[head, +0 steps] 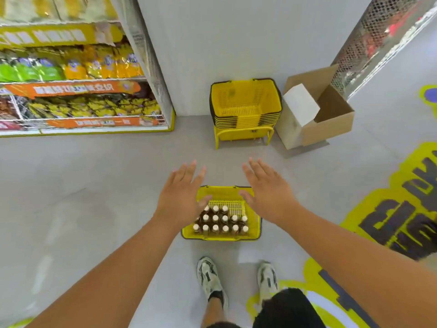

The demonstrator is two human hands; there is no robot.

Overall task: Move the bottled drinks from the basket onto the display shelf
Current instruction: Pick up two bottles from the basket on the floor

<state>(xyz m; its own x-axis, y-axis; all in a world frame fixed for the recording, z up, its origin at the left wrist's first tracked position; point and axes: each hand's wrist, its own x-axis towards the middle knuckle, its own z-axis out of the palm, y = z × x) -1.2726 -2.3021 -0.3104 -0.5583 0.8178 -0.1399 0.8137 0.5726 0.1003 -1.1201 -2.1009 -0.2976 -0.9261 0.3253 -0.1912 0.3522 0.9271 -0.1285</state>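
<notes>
Two bare hands reach forward over the floor [118, 185], palms down and fingers spread straight, neither one holding anything. The left hand [181, 197] hangs over the near-left corner of the basket [221, 236], its thumb crossing in front of the rim; the right hand [267, 192] hangs over the far-right corner. From this height it is hard to say whether either hand touches the basket, though both seem to be above it.

Below and between the hands the yellow basket sits on the floor, and the bottles [220, 222] stand upright in it in close rows, dark with pale caps, filling the near part; the far-right part shows bare yellow grid. Nearer the person than the basket, two shoes [209, 276] stand side by side.

Beyond the fingertips, well apart from them, a stack of baskets [244, 106] rests on a yellow frame against the wall, and just right of it is an open carton [314, 114] with a white box in it. Far to the left of the left hand stands the shelf [71, 74], stocked with yellow and green bags.
</notes>
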